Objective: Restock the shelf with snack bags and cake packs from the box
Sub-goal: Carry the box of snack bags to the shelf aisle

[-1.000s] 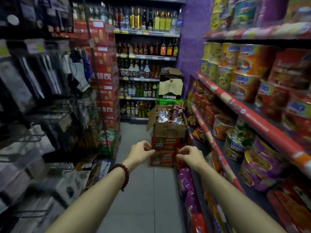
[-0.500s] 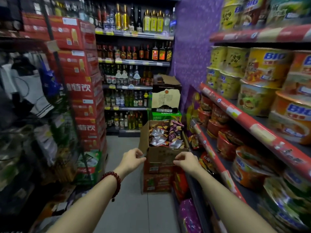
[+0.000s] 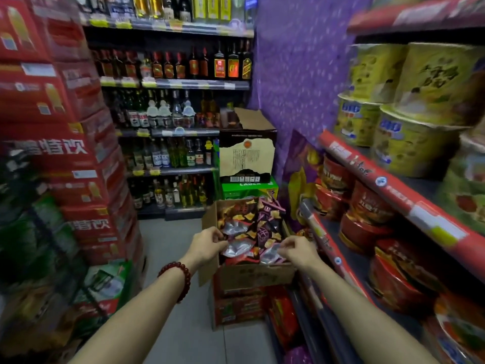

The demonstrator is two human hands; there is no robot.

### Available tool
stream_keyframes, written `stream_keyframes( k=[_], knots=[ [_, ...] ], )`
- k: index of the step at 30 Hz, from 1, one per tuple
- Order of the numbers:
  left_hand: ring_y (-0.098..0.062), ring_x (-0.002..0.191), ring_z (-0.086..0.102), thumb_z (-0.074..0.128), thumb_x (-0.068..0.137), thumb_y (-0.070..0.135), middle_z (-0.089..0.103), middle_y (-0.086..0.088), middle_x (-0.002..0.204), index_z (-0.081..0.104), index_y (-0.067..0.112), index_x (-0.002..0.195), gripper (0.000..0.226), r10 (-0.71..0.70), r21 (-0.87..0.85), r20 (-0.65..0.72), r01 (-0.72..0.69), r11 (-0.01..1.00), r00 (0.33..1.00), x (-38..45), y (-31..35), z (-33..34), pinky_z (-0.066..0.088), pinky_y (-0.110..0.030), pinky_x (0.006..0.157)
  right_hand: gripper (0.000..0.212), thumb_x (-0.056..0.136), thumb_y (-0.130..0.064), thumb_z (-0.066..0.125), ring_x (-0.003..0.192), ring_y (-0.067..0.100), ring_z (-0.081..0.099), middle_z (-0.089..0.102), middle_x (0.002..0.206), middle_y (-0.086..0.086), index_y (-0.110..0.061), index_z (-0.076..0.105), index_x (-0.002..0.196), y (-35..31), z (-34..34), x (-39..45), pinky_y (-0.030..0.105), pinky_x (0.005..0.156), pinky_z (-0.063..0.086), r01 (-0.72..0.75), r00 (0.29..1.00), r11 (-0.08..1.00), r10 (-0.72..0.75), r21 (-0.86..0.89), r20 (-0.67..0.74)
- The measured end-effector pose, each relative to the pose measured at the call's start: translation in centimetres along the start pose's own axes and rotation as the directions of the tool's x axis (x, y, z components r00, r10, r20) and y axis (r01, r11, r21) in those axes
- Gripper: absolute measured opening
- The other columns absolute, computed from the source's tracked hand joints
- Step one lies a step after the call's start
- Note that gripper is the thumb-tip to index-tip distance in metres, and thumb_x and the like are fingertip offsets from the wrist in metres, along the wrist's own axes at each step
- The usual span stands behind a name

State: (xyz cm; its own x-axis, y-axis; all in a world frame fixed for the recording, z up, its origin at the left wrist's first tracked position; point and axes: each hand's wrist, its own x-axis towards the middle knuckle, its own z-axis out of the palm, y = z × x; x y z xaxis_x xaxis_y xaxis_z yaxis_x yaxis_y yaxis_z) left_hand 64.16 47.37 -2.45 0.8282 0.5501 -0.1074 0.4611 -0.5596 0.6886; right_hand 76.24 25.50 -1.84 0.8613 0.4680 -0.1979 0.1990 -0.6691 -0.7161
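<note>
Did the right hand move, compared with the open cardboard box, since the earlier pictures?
Yes. The right hand went forward to the cardboard box and now reaches over its near edge onto the snack bags.

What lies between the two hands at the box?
Head view: snack bags in the open box fill the stretch between left hand and right hand.

Box [image 3: 258, 275]: brown corrugated cardboard, matt. Snack bags [image 3: 252, 232]: glossy foil-plastic film, crinkled, silver patches. Bracelet [image 3: 181, 274]: smooth dark-red beads, slight sheen. Bottles [image 3: 168, 153]: shiny glass. Floor [image 3: 183, 337]: smooth grey tile.
</note>
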Motion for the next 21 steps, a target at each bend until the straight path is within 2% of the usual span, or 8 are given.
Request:
stream_keyframes(
  k=[2,4,9,15,18,21],
  knots=[
    [-0.016,0.086,0.057,0.067,0.086,0.028,0.063,-0.003,0.094,0.061,0.014,0.1,0.021,-0.012,0.004,-0.003,0.012,1.0,1.0,2.9,0.1,-0.1,0.043,-0.024,0.07,0.014,0.082,-0.024,0.074,0.074,0.016,0.06,0.062,0.075,-0.002,-0.014,0.066,0.078,-0.2,-0.1,3.3,0.026,0.062,0.044,-0.014,1.0,1.0,0.014,-0.001,0.003],
    [-0.017,0.088,0.058,0.066,0.086,0.028,0.063,-0.004,0.094,0.062,0.013,0.1,0.021,-0.028,0.012,-0.004,0.029,1.0,1.0,5.7,0.2,-0.3,0.045,-0.025,0.072,0.013,0.081,-0.024,0.074,0.078,0.018,0.061,0.063,0.075,-0.002,-0.019,0.064,0.076,-0.4,-0.2,6.5,0.027,0.069,0.046,-0.038,0.999,0.999,0.038,-0.011,0.001],
    [-0.017,0.092,0.057,0.065,0.087,0.028,0.061,-0.003,0.097,0.061,0.012,0.105,0.025,-0.079,-0.026,0.026,0.08,0.996,0.997,12.1,-1.1,0.1,0.044,-0.025,0.074,0.014,0.083,-0.024,0.073,0.089,0.021,0.062,0.069,0.086,0.007,-0.011,0.069,0.088,-0.8,-0.3,13.7,0.026,0.077,0.044,-0.071,0.997,0.997,0.071,-0.01,0.001],
    [-0.018,0.089,0.057,0.063,0.088,0.032,0.062,-0.006,0.098,0.053,0.016,0.098,0.022,-0.094,-0.047,0.073,0.097,0.994,0.993,17.5,-4.5,3.1,0.044,-0.027,0.072,0.024,0.087,-0.025,0.069,0.084,0.017,0.056,0.065,0.092,0.006,-0.006,0.068,0.101,1.0,1.5,18.8,0.024,0.075,0.037,-0.12,0.991,0.992,0.123,0.047,-0.059],
    [-0.022,0.094,0.058,0.064,0.088,0.034,0.062,-0.009,0.106,0.055,0.013,0.106,0.03,-0.106,-0.071,0.069,0.111,0.991,0.992,19.4,-6.5,5.1,0.046,-0.031,0.076,0.028,0.088,-0.029,0.068,0.09,0.018,0.057,0.065,0.096,0.005,-0.009,0.066,0.108,3.1,3.1,20.7,0.025,0.078,0.039,-0.115,0.986,0.99,0.123,0.077,-0.11],
    [-0.025,0.108,0.055,0.062,0.087,0.039,0.055,-0.011,0.123,0.052,0.013,0.12,0.043,-0.13,-0.077,0.065,0.134,0.988,0.989,20.7,-8.7,7.6,0.043,-0.031,0.086,0.03,0.089,-0.032,0.066,0.093,0.02,0.058,0.064,0.099,0.004,-0.011,0.063,0.111,5.5,4.7,21.9,0.03,0.081,0.042,-0.106,0.981,0.99,0.119,0.093,-0.156]
  ],
)
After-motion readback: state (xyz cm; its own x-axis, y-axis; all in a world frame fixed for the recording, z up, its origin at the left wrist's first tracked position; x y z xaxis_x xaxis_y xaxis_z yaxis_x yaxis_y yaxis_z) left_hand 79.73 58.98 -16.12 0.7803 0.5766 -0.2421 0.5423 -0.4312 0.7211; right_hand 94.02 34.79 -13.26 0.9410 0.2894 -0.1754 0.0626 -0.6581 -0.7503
